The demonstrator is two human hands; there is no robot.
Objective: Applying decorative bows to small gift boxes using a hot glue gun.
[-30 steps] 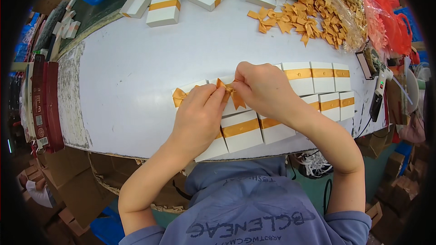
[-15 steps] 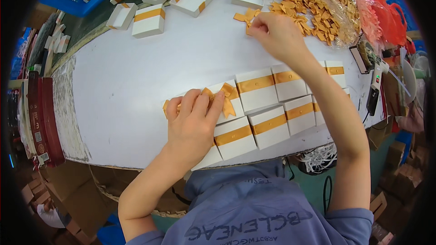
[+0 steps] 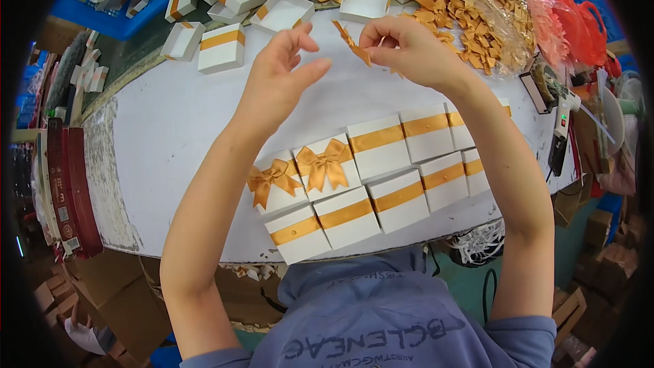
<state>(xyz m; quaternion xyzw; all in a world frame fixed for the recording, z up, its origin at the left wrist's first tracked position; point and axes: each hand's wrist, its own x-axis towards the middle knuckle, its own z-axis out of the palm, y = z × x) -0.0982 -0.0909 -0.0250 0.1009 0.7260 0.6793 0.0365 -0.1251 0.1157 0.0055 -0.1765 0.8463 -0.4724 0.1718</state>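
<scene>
My right hand (image 3: 402,48) pinches a gold ribbon bow (image 3: 351,44) above the far part of the white table. To its left, my left hand (image 3: 286,71) is raised with thumb and fingers apart, holding nothing and turned toward the bow. Nearer to me stand two rows of white gift boxes (image 3: 378,142) with gold ribbon bands. In the far row, the two leftmost boxes carry gold bows (image 3: 325,163); the other boxes that show have a band with a small dot on it. My right forearm hides part of the rows' right end.
A heap of loose gold bows (image 3: 484,17) lies in clear plastic at the far right, beside a red plastic bag (image 3: 569,7). White box parts (image 3: 283,12) crowd the far edge. A blue crate (image 3: 112,17) holds more boxes. At right lies a handheld tool (image 3: 563,123).
My left hand has left the bow on the box and moved up and away. My right hand has lifted a bow from near the heap. The view has shifted slightly.
</scene>
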